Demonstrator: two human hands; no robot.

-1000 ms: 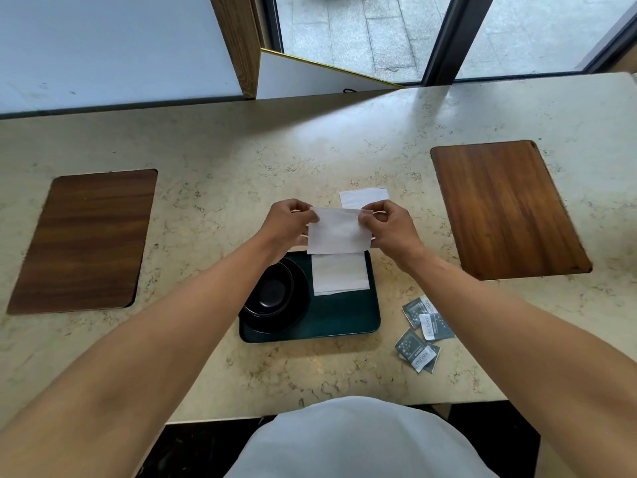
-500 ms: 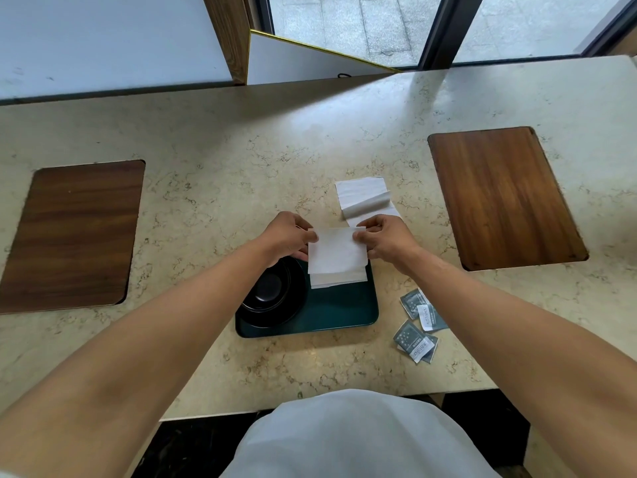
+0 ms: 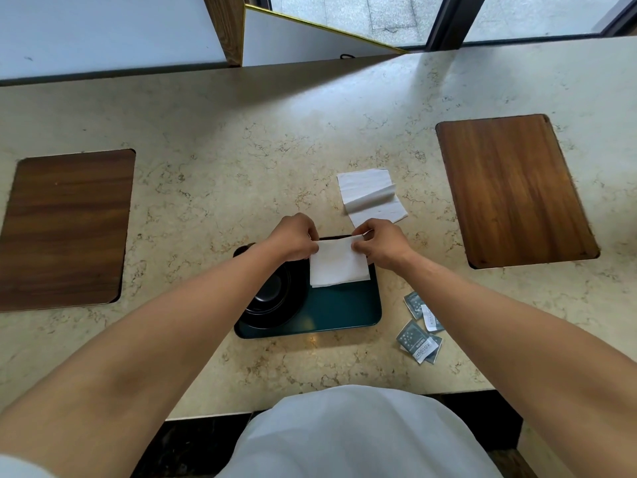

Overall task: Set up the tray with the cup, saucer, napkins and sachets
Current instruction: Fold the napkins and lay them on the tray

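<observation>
A dark green tray (image 3: 331, 315) lies on the marble counter in front of me. A black cup sits on a black saucer (image 3: 272, 298) in the tray's left half, partly hidden by my left forearm. A folded white napkin (image 3: 339, 265) rests on the tray's far right part, over another napkin. My left hand (image 3: 293, 238) pinches its far left corner and my right hand (image 3: 379, 244) pinches its far right corner. More white napkins (image 3: 370, 194) lie on the counter beyond the tray. Several grey sachets (image 3: 420, 327) lie right of the tray.
Two wooden boards are inset in the counter, one at the left (image 3: 65, 229) and one at the right (image 3: 510, 191). A wall and window frames run along the far edge. The counter's near edge is just above my white apron (image 3: 358, 432).
Both hands have lowered the napkin from above the tray down onto the napkin lying in the tray. The loose napkins behind are now uncovered.
</observation>
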